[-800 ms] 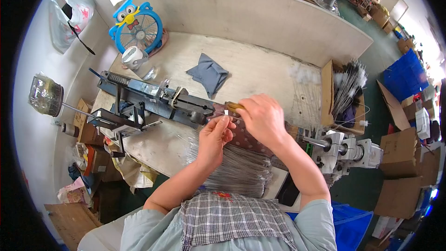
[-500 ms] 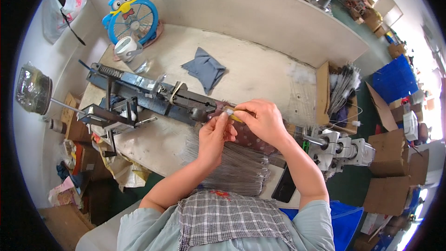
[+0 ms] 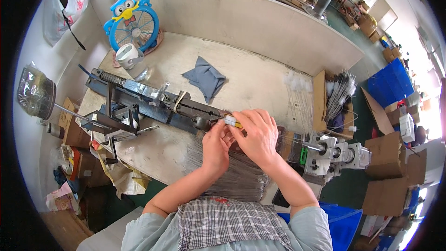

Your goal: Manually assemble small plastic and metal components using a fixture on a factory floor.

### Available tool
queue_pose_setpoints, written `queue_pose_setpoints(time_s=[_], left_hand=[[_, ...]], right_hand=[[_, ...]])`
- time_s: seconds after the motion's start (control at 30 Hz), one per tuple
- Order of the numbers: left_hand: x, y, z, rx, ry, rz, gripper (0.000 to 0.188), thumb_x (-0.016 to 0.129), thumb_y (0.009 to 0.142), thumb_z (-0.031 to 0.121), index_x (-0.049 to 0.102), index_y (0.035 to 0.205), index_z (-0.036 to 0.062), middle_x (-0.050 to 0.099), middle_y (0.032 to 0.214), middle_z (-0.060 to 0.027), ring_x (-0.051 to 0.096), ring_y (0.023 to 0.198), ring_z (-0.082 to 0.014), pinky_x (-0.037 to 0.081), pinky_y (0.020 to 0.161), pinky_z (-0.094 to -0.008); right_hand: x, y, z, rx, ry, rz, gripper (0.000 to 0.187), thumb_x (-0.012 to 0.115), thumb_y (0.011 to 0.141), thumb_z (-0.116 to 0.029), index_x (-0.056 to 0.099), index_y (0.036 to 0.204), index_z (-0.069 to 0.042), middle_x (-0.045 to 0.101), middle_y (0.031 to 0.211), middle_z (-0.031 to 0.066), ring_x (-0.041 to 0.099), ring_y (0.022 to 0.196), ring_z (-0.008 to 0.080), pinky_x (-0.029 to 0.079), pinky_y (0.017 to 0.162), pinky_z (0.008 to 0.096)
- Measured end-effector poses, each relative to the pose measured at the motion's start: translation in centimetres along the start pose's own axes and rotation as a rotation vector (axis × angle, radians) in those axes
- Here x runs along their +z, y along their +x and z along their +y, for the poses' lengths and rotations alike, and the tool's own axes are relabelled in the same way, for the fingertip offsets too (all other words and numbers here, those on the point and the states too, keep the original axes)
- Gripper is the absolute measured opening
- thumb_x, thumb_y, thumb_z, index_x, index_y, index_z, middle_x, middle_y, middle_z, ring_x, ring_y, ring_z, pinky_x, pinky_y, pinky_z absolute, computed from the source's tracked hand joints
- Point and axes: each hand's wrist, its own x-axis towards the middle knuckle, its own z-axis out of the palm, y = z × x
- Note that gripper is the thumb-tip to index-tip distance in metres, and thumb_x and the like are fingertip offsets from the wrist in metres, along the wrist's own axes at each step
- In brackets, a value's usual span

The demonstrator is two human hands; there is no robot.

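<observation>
My left hand (image 3: 216, 148) and my right hand (image 3: 258, 135) meet at the right end of a long dark metal bench machine (image 3: 158, 102). Between and just behind their fingertips shows a small white-and-yellow piece (image 3: 232, 121); whether it is held or fixed to the machine I cannot tell. The fingers of my left hand are pinched together, their tips hidden. My right hand is closed, thumb and fingers bent toward the left hand. Under both wrists lies a thick bundle of thin grey wires (image 3: 241, 179).
A grey cloth (image 3: 204, 79) lies behind the machine. A blue fan (image 3: 134, 30) and white cup (image 3: 128, 56) stand at the back left. To the right are a silver motorised spindle (image 3: 337, 153) and a cardboard box (image 3: 319, 102) of twisted-wire brushes. A low partition (image 3: 251, 21) borders the bench.
My right hand has turned and come lower, its fingers more curled beside the left hand. More of the white-and-yellow piece shows. The whole view has shifted slightly.
</observation>
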Motion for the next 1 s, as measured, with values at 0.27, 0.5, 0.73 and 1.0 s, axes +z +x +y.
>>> queue_pose_setpoints(time_s=[0.27,0.5,0.73,1.0], left_hand=[[0.3,-0.1,-0.5,0.110,0.044,0.048,0.006,0.056,0.088,0.010,0.057,0.092,0.0046,0.061,0.089,-0.0031,0.060,0.083,-0.0112,0.046,0.076,-0.0273],[0.3,0.1,-0.9,0.110,0.089,0.055,0.009,0.057,0.085,0.008,0.057,0.093,0.0054,0.062,0.091,-0.0035,0.061,0.083,-0.0128,0.048,0.077,-0.0270],[0.7,0.1,-0.7,0.048,-0.097,0.119,0.008,0.053,0.089,0.010,0.059,0.091,0.0058,0.061,0.085,-0.0004,0.058,0.075,-0.0092,0.046,0.072,-0.0254],[0.0,-0.1,-0.8,0.065,-0.044,0.046,0.009,0.056,0.088,0.012,0.058,0.094,0.0068,0.063,0.091,-0.0022,0.060,0.083,-0.0112,0.047,0.076,-0.0277]], right_hand=[[-0.5,-0.7,1.5,-0.151,0.018,0.028,0.024,0.070,0.069,-0.017,0.066,0.093,-0.015,0.061,0.094,-0.0023,0.054,0.093,0.0195,0.043,0.075,0.0356],[-0.8,-0.5,1.7,-0.124,0.080,0.033,0.024,0.069,0.070,-0.016,0.067,0.093,-0.014,0.061,0.095,0.0005,0.054,0.094,0.0211,0.044,0.075,0.0359],[-0.3,-0.2,1.8,-0.122,0.087,-0.012,0.023,0.070,0.069,-0.015,0.068,0.091,-0.013,0.062,0.095,0.0003,0.055,0.094,0.0211,0.045,0.074,0.0359],[-0.2,-0.3,1.2,-0.097,0.102,0.011,0.025,0.071,0.067,-0.013,0.068,0.091,-0.013,0.062,0.093,0.0004,0.057,0.090,0.0211,0.045,0.073,0.0351]])
